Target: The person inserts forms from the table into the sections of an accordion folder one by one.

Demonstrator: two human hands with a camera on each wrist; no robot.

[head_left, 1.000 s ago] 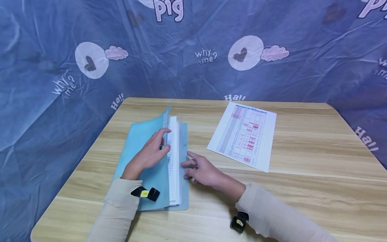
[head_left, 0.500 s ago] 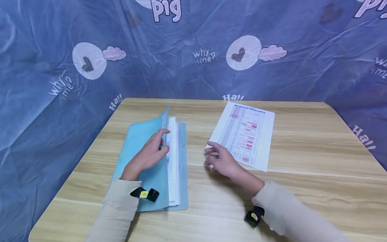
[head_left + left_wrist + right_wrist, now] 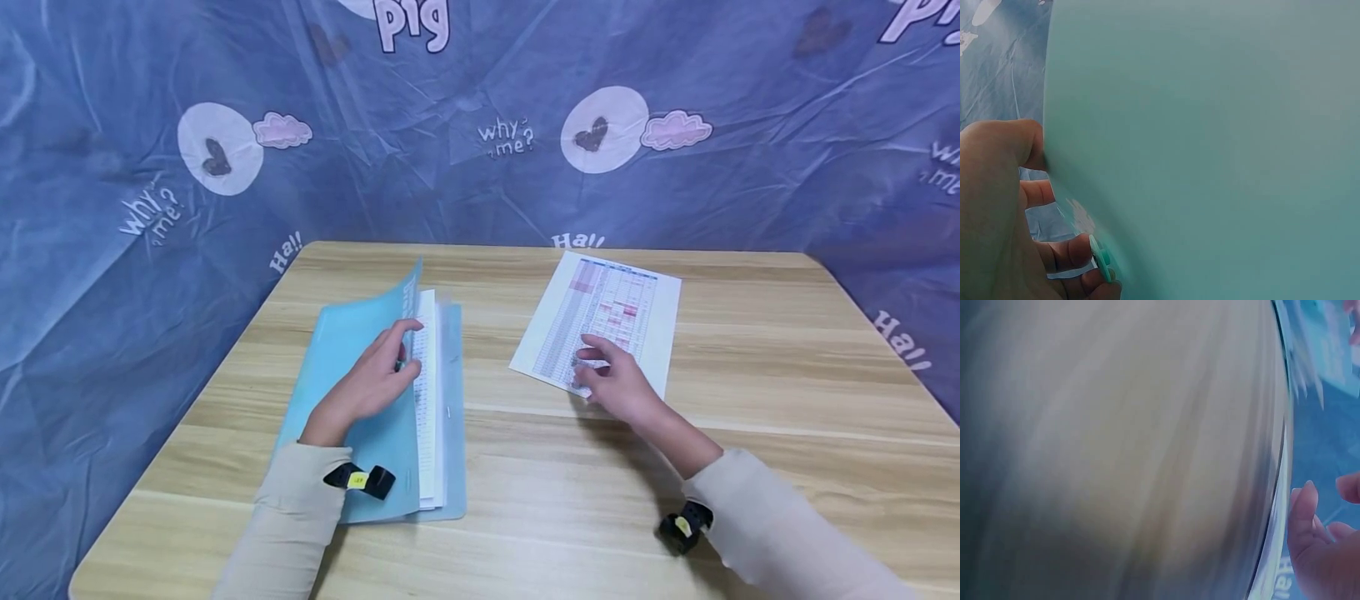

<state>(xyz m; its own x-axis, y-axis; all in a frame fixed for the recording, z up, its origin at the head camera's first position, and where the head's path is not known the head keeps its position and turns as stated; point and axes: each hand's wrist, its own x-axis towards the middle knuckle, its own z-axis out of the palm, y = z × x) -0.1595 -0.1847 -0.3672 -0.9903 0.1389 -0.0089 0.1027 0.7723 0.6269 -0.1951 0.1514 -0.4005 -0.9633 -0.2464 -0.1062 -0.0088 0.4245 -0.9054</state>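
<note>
A light blue plastic folder point(image 3: 390, 446) lies on the left of the table, its front cover lifted at the right edge. White printed sheets point(image 3: 427, 450) show inside. My left hand point(image 3: 367, 379) holds the cover's edge between thumb and fingers. In the left wrist view, a small round green snap fastener point(image 3: 1102, 256) sits at my fingertips by the cover's edge. To the right, a loose printed sheet point(image 3: 555, 321) with a table and red-marked cells lies flat. My right hand point(image 3: 618, 383) is over the sheet's lower part, fingers loosely bent, nothing in them.
The wood-grain table point(image 3: 510, 500) carries the folder and the sheet, with a gap of bare wood between them. A blue printed cloth point(image 3: 420, 150) hangs behind the table's far edge. Black wrist cameras point(image 3: 682, 527) are strapped on both sleeves.
My right hand has moved away from the folder's right edge, rightward and up the table, to over the loose sheet. My left hand stays on the folder's cover.
</note>
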